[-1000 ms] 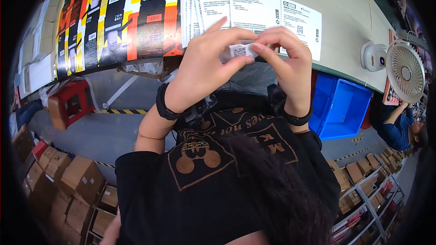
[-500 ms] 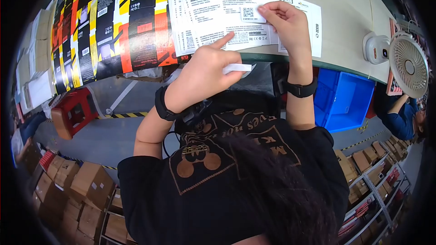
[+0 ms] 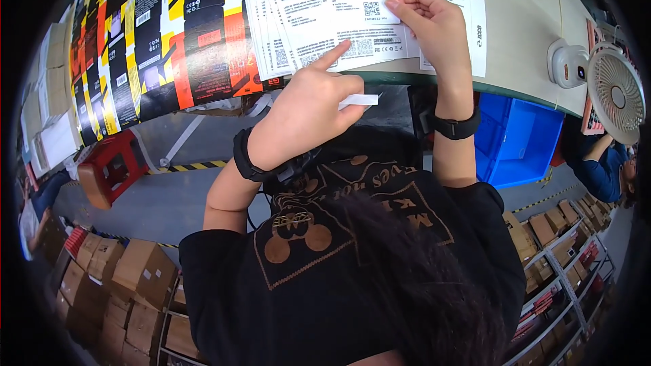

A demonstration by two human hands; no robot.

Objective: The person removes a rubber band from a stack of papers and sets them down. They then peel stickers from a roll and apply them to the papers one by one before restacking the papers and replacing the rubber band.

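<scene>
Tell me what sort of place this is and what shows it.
Probably a packing or labelling workshop, perhaps within a warehouse: the worktable bears white printed sheets and colourful flat packaging, with cardboard boxes and metal shelving behind the person.

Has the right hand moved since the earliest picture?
Yes. Against the table's front edge, the right hand has moved forward, away from the body, and is now farther over the white cards.
</scene>
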